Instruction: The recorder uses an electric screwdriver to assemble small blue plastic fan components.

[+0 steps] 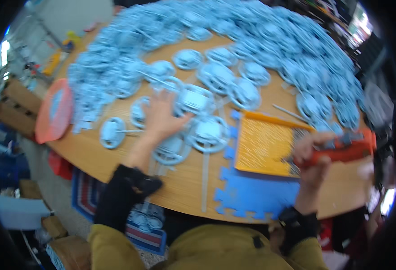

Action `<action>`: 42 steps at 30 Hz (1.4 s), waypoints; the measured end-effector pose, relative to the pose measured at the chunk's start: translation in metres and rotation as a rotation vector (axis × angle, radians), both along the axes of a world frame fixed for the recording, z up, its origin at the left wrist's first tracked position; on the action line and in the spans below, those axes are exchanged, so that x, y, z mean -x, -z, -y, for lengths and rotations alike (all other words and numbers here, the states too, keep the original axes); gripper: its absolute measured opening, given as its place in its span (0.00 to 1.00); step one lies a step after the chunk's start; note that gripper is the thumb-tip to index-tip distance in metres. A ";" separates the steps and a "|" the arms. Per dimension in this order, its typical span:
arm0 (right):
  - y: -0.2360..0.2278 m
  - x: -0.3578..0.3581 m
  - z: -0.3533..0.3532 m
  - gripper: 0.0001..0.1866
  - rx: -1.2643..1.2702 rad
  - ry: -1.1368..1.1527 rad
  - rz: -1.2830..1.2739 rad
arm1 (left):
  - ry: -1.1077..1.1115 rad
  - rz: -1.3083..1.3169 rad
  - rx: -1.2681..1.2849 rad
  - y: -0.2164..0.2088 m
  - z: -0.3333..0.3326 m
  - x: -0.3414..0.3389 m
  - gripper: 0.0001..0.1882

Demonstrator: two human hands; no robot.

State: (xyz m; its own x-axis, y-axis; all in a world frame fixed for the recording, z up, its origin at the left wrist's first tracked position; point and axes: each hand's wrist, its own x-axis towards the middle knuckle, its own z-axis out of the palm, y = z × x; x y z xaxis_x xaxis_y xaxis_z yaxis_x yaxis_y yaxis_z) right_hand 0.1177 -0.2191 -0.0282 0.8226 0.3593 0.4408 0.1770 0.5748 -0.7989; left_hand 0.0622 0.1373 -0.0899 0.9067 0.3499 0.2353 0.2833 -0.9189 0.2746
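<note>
Since the nearest light-blue piece point(195, 100), a round frame with a panel across its middle, sits on the bench point(180, 193) just right of the thumb of the left hand point(163, 116), the outer ring looks like the best place to take hold. The left fingers are spread over the cluster, the thumb out toward that piece; blur hides whether they touch it. Closing thumb and fingertips on one ring alone would probably keep the neighbours from dragging along, as several crowd or overlap. Another piece point(208, 133) lies below and right of the thumb, with a long pale strip point(205, 184) running toward the near edge; that strip could snag and is best kept free.

Well right of the left fingers, the right hand point(312, 155) wraps its fingers around a red-orange tool point(342, 150), its exact kind lost in blur. Near those fingers is the right end of a yellow tray point(267, 173) holding many small slim bits point(261, 144); carrying the tool clear of its rim should avoid a spill. A blue foam mat point(258, 193), partly beneath the tray, reaches below and left of the right fingers and seems a steadier working spot. Beyond the left fingertips, a heap point(297, 45) of similar pieces curves around the far side.
</note>
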 end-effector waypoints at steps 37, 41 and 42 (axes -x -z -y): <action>-0.017 0.037 -0.015 0.30 0.118 0.034 0.081 | 0.436 0.038 0.216 -0.013 0.196 0.104 0.37; -0.008 0.063 -0.018 0.30 0.212 -0.043 0.066 | 0.392 0.082 0.266 -0.009 0.199 0.103 0.33; -0.006 0.065 -0.019 0.30 0.230 -0.033 0.070 | 0.390 0.080 0.270 -0.008 0.200 0.103 0.33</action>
